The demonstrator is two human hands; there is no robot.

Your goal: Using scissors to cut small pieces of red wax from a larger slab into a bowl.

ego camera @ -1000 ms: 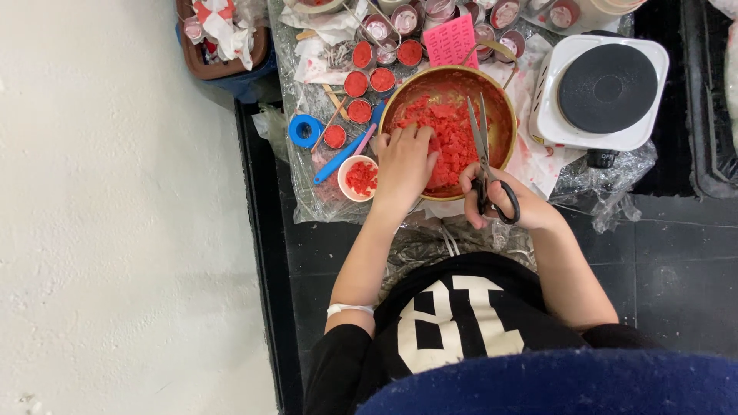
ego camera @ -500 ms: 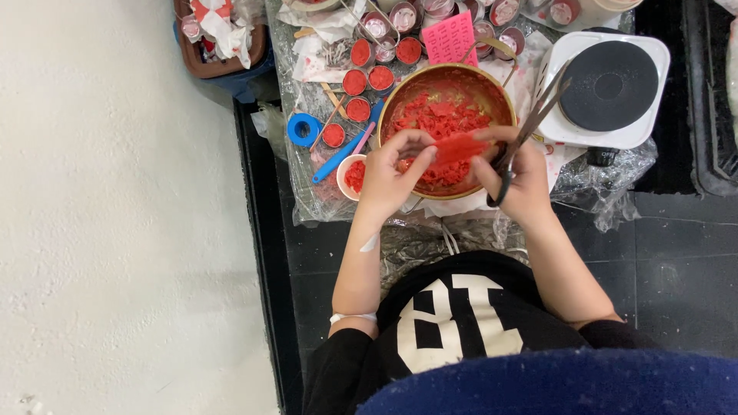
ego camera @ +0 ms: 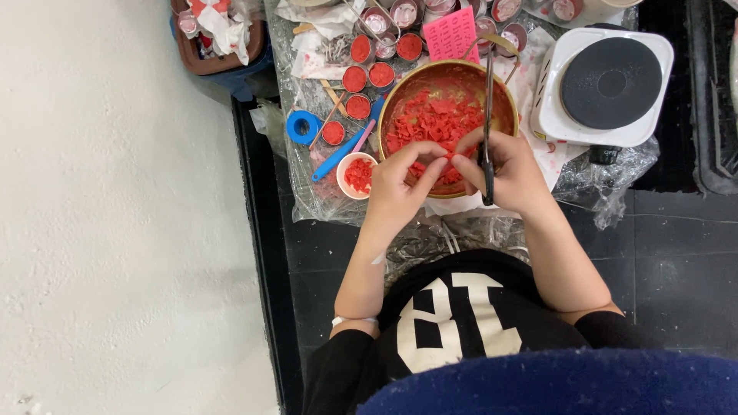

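Note:
A gold metal bowl (ego camera: 400,86) holds many red wax pieces (ego camera: 430,123). Both hands meet over its near rim. My left hand (ego camera: 400,180) pinches a red piece with fingertips touching the right hand's fingers. My right hand (ego camera: 511,173) grips black-handled scissors (ego camera: 487,100), whose blades point away over the bowl, nearly closed. A small white cup (ego camera: 357,174) with red bits stands just left of my left hand.
Several small tins of red wax (ego camera: 367,77) sit left of the bowl, with a blue tape roll (ego camera: 303,127), a blue tool (ego camera: 342,154) and a pink card (ego camera: 452,34). A white hot plate (ego camera: 607,84) stands right. Crinkled plastic sheet (ego camera: 607,184) covers the table.
The scissors swung from tilted right to pointing straight away. Both hands drew closer together at the bowl's near rim, fingertips now touching around a red piece.

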